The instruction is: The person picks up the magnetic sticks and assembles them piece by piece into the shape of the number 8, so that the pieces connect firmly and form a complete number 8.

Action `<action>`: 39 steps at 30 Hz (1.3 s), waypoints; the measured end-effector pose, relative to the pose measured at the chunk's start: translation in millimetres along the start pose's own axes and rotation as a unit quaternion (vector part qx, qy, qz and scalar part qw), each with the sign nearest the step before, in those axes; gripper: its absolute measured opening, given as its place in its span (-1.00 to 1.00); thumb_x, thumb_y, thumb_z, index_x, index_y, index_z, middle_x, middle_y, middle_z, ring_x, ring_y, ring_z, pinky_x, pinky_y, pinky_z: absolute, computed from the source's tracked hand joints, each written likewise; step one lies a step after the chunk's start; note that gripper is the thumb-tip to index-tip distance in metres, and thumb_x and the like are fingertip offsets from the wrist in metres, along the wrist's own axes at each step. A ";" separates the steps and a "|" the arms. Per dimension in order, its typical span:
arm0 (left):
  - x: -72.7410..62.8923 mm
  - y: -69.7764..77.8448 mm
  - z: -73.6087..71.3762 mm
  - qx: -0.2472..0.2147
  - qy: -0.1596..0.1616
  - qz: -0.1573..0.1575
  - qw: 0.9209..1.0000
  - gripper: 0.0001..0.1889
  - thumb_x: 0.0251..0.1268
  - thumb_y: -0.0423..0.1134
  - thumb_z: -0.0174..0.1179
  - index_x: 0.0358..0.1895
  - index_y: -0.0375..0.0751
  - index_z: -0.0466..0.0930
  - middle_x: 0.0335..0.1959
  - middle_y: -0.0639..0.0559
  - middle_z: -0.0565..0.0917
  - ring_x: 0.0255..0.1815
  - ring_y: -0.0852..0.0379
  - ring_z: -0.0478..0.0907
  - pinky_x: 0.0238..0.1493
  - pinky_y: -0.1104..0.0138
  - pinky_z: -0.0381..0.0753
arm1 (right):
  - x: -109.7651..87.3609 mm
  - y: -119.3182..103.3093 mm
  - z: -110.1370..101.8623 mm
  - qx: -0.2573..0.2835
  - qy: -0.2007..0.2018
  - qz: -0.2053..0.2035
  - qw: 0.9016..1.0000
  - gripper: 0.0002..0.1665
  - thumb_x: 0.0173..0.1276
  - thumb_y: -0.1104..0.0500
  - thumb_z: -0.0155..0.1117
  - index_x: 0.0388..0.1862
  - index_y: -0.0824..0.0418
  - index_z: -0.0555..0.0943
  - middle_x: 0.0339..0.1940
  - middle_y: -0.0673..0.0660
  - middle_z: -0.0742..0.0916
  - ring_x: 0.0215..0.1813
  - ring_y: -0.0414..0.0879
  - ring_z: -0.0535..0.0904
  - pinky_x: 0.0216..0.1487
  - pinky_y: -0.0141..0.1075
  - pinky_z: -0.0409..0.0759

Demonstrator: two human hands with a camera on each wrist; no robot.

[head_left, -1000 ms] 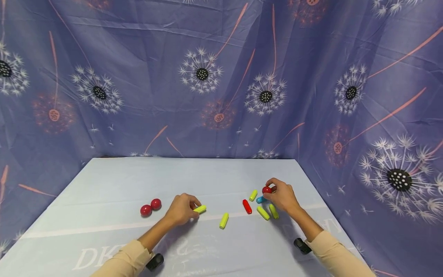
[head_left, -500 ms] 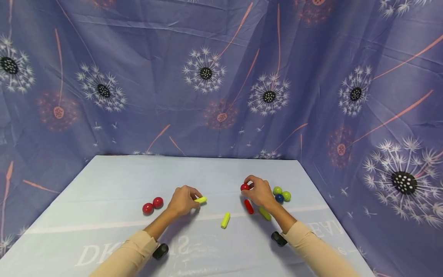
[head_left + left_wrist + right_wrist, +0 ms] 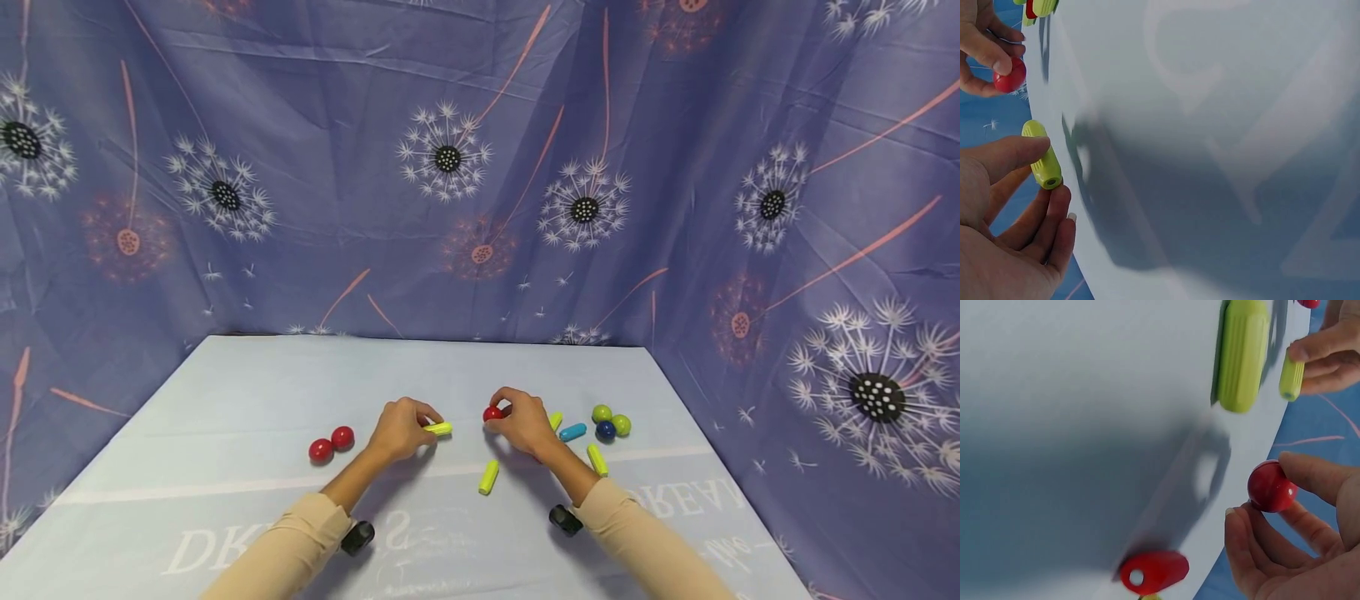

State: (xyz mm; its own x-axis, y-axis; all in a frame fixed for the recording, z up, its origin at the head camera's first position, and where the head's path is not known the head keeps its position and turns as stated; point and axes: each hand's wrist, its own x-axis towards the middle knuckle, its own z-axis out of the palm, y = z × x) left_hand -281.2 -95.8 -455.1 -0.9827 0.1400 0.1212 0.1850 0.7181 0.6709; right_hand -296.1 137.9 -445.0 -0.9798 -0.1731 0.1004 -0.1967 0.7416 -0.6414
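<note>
My left hand (image 3: 400,429) pinches a ridged yellow-green stick (image 3: 1046,164) between thumb and fingers, its end hole showing in the left wrist view. Just to the right, my right hand (image 3: 527,427) holds a glossy red ball (image 3: 1272,486) between thumb and fingertips. Both hands are raised over the white table (image 3: 420,533), casting shadows on it. Between and nearer than them lies a second yellow-green stick (image 3: 489,477). Beneath my right hand, a red stick (image 3: 1155,572) lies on the table, hidden by that hand in the head view.
Two red balls (image 3: 332,444) sit left of my left hand. To the right are a blue stick (image 3: 573,432), more yellow-green sticks (image 3: 597,459), a dark blue ball (image 3: 605,430) and two green balls (image 3: 611,419). A patterned purple curtain (image 3: 337,167) stands behind.
My right hand has carried the red ball leftward from the group at the right, uncovering the blue stick and the balls there. My left hand has shifted slightly farther from me with its stick.
</note>
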 end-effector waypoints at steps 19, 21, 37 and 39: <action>5.4 3.6 4.6 -0.002 -0.004 0.009 1.000 -0.75 -0.12 -0.46 0.52 -0.33 -0.06 0.85 -0.45 0.04 0.77 -0.42 0.19 0.59 -0.33 0.31 0.56 | -1.2 -11.4 24.2 0.015 -0.035 -0.020 0.999 -0.70 0.18 0.12 0.55 -0.10 0.07 0.70 -0.29 0.06 0.81 -0.16 -0.03 0.66 -0.15 -0.17 0.58; 6.2 3.0 5.6 -0.005 -0.004 0.011 1.000 -0.75 -0.12 -0.45 0.52 -0.34 -0.05 0.85 -0.46 0.06 0.76 -0.43 0.20 0.59 -0.34 0.32 0.55 | -2.2 -12.4 25.6 0.014 -0.038 -0.022 0.999 -0.70 0.18 0.14 0.54 -0.10 0.07 0.70 -0.28 0.05 0.81 -0.15 -0.03 0.67 -0.13 -0.16 0.59; 3.3 4.8 7.0 -0.013 -0.008 0.018 1.000 -0.74 -0.15 -0.48 0.53 -0.33 -0.11 0.85 -0.50 0.06 0.74 -0.47 0.21 0.55 -0.39 0.35 0.51 | -4.9 -15.3 29.4 0.023 -0.048 -0.023 0.998 -0.73 0.21 0.18 0.52 -0.11 0.06 0.70 -0.24 0.08 0.82 -0.13 -0.01 0.67 -0.13 -0.16 0.59; 2.1 4.5 5.5 -0.009 -0.011 0.013 1.000 -0.72 -0.15 -0.47 0.54 -0.28 -0.10 0.85 -0.45 0.04 0.76 -0.43 0.19 0.58 -0.35 0.33 0.54 | -5.4 -15.5 29.4 0.022 -0.049 -0.024 0.998 -0.73 0.21 0.17 0.52 -0.10 0.06 0.70 -0.24 0.08 0.82 -0.11 0.00 0.66 -0.11 -0.15 0.59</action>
State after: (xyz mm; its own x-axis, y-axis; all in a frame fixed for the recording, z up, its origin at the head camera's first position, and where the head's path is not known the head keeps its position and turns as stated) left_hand -282.4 -88.5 -455.8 -0.9773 0.1733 0.1220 0.2094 0.7011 0.6816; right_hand -286.7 108.2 -458.0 -0.9608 -0.2712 0.0581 -0.2389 0.7027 -0.6702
